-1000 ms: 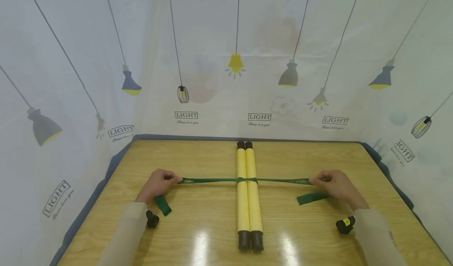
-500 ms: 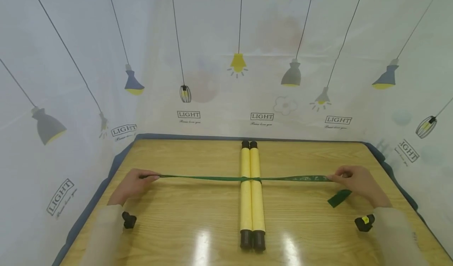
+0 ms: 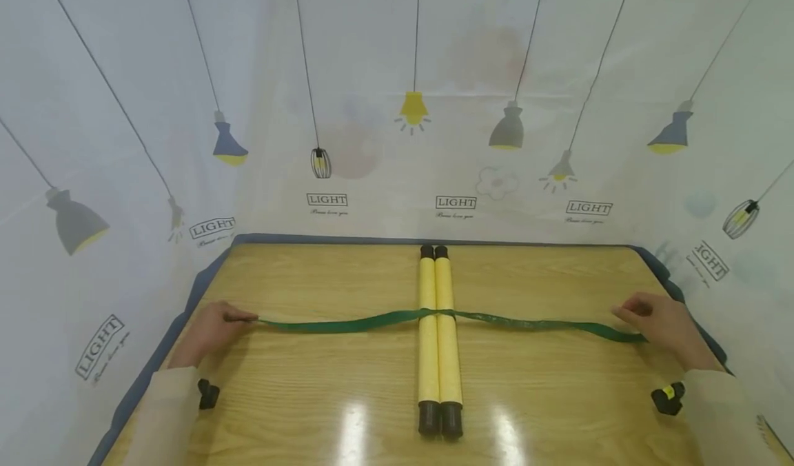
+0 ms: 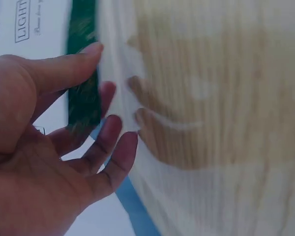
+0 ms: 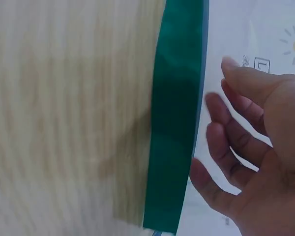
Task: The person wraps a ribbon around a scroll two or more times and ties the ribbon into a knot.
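Two yellow rods with dark brown end caps lie side by side on the table, pointing away from me. A green ribbon is tied around both near their middle, with one tail running out to each side. On the left, my left hand pinches the ribbon's end between thumb and fingers; printed marks show on the ribbon in the left wrist view. My right hand has loosely bent fingers and holds nothing. Beside it, the right tail sags toward the wood, a little apart from the fingertips.
The wooden table has a blue-grey edge along its back and sides. A pale sheet printed with hanging lamps walls it on several sides. Small black devices sit at both wrists.
Both hands have slid outward along the ribbon. The right hand has let go of its tail. The ribbon has gone from taut to slack and wavy; the rods have stayed in place.
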The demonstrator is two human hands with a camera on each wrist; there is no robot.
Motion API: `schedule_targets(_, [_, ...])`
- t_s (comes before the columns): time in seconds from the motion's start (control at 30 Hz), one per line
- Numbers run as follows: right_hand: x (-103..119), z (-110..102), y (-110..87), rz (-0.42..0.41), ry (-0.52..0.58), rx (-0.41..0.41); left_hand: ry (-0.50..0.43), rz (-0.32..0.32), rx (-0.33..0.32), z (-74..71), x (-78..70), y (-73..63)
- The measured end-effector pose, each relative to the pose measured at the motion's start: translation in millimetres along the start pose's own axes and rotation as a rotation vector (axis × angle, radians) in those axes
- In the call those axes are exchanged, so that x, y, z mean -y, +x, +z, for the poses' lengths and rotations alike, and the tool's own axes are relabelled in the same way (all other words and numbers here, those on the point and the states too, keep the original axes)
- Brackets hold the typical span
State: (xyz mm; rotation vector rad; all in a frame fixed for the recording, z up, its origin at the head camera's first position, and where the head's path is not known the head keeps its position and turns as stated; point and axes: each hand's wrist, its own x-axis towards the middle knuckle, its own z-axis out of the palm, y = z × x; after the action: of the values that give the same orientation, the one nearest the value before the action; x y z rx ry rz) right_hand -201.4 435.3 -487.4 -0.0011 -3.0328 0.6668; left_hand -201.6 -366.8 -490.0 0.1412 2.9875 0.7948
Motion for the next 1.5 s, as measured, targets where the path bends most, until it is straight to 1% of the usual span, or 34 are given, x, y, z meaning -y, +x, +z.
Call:
schedule_targets(0.03, [-1,-1,-1.3,0.012,0.004,0.005,0.003,0.001,0.02,-0.3,-0.9,-0.6])
schedule_targets(0.13, [-3,-4,-5.2,0.04,0.025,0.031,-0.007,-0.026,0.084,-2.0,-6.1,-1.1])
schedule_targets(0.2, [-3,-7,-7.0,0.048,0.031,0.046,0.01,-0.029,0.1,-2.7,-10.6,0.0])
schedule_targets(0.3, [-1,-9,-6.6,0.04,0.022,0.057,0.026,-0.008,0.086,-2.6,-18.2,1.9])
schedule_targets(0.4, [5,-11,-4.7,0.019,0.001,0.05,0.03,0.02,0.043,1.0,-28.0,4.6])
schedule_targets(0.5, [13,-12,-2.7,-0.005,-0.015,0.023,0.011,0.034,0.021,6.2,-46.3,10.4])
schedule_targets(0.57, [18,-14,-1.9,-0.006,-0.017,0.022,0.004,0.049,0.014,11.8,-61.4,15.7])
schedule_targets(0.63, [22,-14,-0.8,0.001,-0.027,0.04,-0.027,0.049,0.035,18.3,-79.4,20.8])
schedule_targets(0.83, [31,-13,2.8,0.067,-0.07,0.153,-0.129,0.047,0.13,43.6,-133.3,30.4])
schedule_targets(0.93, [34,-12,2.5,0.116,-0.074,0.204,-0.151,0.057,0.167,58.0,-155.5,34.4])
schedule_targets(1.0, [35,-12,1.4,0.147,-0.074,0.235,-0.152,0.058,0.193,68.2,-167.3,37.2])
schedule_targets(1.1, [35,-11,-0.1,0.188,-0.065,0.272,-0.151,0.035,0.223,83.4,-181.7,41.5])
schedule_targets(1.2, [34,-9,-0.6,0.241,-0.064,0.292,-0.122,-0.022,0.238,98.0,-192.6,45.2])
schedule_targets(1.3, [33,-5,0.7,0.295,-0.076,0.3,-0.069,-0.081,0.224,110.4,-200.6,47.1])
schedule_targets(1.37, [33,-2,2.1,0.329,-0.081,0.312,-0.029,-0.111,0.204,116.1,-205.0,47.4])
schedule_targets(1.5, [33,4,3.4,0.363,-0.099,0.329,0.033,-0.12,0.16,123.7,-211.5,46.2])
